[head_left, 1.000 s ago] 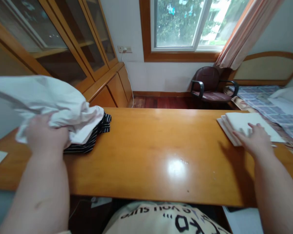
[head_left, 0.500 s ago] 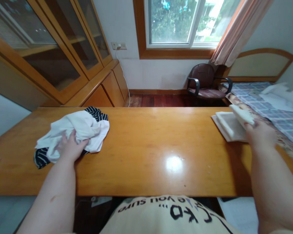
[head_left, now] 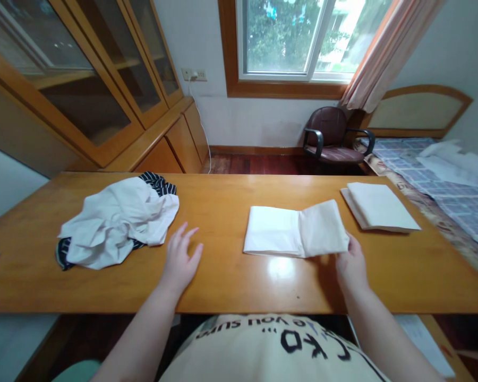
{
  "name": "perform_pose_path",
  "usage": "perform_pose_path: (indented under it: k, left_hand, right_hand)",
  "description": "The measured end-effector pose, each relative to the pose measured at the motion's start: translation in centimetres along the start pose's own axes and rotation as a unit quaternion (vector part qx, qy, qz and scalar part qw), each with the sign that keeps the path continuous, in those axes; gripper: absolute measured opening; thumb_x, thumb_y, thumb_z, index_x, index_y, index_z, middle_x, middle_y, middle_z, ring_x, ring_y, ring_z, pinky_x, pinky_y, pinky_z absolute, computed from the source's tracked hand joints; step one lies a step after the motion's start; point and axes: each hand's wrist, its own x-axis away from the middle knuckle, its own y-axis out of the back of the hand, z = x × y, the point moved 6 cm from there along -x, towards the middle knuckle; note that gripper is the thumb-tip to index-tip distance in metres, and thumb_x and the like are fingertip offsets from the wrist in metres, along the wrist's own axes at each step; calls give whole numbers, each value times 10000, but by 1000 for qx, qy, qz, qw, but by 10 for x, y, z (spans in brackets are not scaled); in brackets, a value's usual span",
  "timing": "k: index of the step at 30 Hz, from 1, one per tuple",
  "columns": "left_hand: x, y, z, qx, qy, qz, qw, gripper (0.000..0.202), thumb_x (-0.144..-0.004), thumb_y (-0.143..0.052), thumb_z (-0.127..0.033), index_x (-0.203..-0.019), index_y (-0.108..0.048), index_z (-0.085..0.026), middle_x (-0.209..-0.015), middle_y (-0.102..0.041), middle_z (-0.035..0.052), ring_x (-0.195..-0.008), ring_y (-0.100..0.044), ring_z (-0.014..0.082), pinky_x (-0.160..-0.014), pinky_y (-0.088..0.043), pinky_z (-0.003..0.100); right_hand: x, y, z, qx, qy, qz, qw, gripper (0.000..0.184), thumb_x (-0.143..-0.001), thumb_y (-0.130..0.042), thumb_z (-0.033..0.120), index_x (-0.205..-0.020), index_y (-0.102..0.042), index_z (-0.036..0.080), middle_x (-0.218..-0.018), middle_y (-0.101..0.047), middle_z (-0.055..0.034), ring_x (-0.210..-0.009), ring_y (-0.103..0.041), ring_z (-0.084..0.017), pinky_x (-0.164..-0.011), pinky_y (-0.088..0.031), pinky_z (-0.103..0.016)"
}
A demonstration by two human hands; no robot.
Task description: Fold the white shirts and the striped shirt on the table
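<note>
Wooden tabletop point(head_left: 223, 286): crumpled white fabric point(head_left: 111, 220) is heaped at left. Folded white cloth point(head_left: 274, 231), right of centre, judged light and limp, best held by corners; its near right corner is pinched by the right hand point(head_left: 352, 267). Left hand point(head_left: 181, 260): grip spread.

Left hand point(head_left: 181, 260) has quit the pile point(head_left: 117, 220); right hand point(head_left: 352, 262) has brought what looks like cloth point(head_left: 297, 231) inward.

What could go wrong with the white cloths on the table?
The right hand holds the folded white cloth at one end, so its fold might slip open. The white stack lies close to that hand, so a bump could mess it up. The crumpled white cloth lies on striped fabric; pulling one might drag the other.
</note>
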Motion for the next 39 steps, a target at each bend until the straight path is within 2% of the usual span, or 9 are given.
perform_pose_path:
  k: [3, 6, 10, 13, 17, 23, 30, 34, 39]
  left_hand:
    - [10, -25, -26, 40, -42, 114, 992, 367, -888, -473, -331, -1230, -541, -215, -1410, -441, 118, -1323, -388, 261, -1092, -326, 464]
    - [14, -46, -55, 51, -74, 201, 975, 478, -863, -532, -365, -1318, -488, -225, -1494, -337, 117, -1379, -299, 267, -1112, -293, 466]
    - [5, -74, -91, 24, -115, 239, 964, 706, -733, -700, -370, -1380, -441, -260, -1546, -236, 115, -1409, -204, 341, -1121, -208, 544]
    - [-8, -89, -99, 11, -100, 228, 968, 406, -780, -649, -289, -1182, -615, -239, -1327, -544, 107, -1245, -460, 302, -1048, -339, 485]
    - [-25, -77, -71, 68, 7, 138, 988, 202, -886, -461, -272, -938, -641, -198, -938, -677, 82, -911, -612, 228, -816, -474, 362]
    - [-19, -32, 29, 146, 252, -4, 957, 332, -783, -553, -504, -836, -561, -177, -669, -620, 32, -623, -606, 203, -609, -469, 319]
    - [11, -39, 35, 218, 237, 38, 946, 447, -716, -613, -472, -1033, -535, -167, -938, -616, 78, -759, -624, 199, -750, -522, 391]
    - [14, -44, -12, 63, 109, 32, 992, 254, -791, -575, -347, -980, -582, -178, -960, -593, 101, -887, -593, 247, -840, -493, 441]
    - [20, -70, -59, 6, -78, 163, 984, 235, -814, -562, -199, -1040, -619, -229, -1160, -590, 88, -1144, -501, 276, -971, -412, 459]
  right_hand:
    - [16, 6, -22, 17, -40, -29, 999, 469, -827, -544, 481, -1203, -543, 199, -1184, -602, -93, -1085, -579, -220, -959, -440, -436]
    - [10, 8, -2, 161, 60, -10, 985, 522, -836, -541, 486, -1274, -505, 204, -1311, -530, -121, -1213, -498, -258, -1029, -369, -483]
    - [16, -35, 24, 335, 227, 219, 888, 529, -832, -574, 438, -1304, -510, 209, -1405, -464, -142, -1306, -413, -275, -1087, -302, -494]
    - [35, -69, 11, 392, 252, 370, 804, 616, -821, -599, 407, -1384, -441, 214, -1453, -415, -138, -1333, -388, -273, -1098, -292, -500]
    - [41, -87, -11, 436, 249, 377, 778, 364, -884, -513, 289, -1230, -599, 212, -1308, -581, -107, -1205, -531, -243, -1045, -359, -464]
    - [35, -84, 2, 492, 199, 364, 765, 317, -929, -375, 231, -991, -678, 164, -951, -706, -124, -910, -626, -252, -850, -435, -390]
    - [23, -71, 30, 208, -136, 484, 839, 373, -855, -492, 531, -845, -617, 179, -738, -636, -33, -633, -568, -166, -566, -406, -264]
    - [-31, -58, 24, 200, -169, 438, 860, 381, -809, -539, 532, -869, -632, 167, -787, -657, -57, -639, -580, -171, -574, -418, -273]
    - [-94, -24, 29, 562, 10, 187, 805, 147, -782, -581, 288, -790, -668, 170, -837, -685, -123, -817, -621, -252, -715, -441, -350]
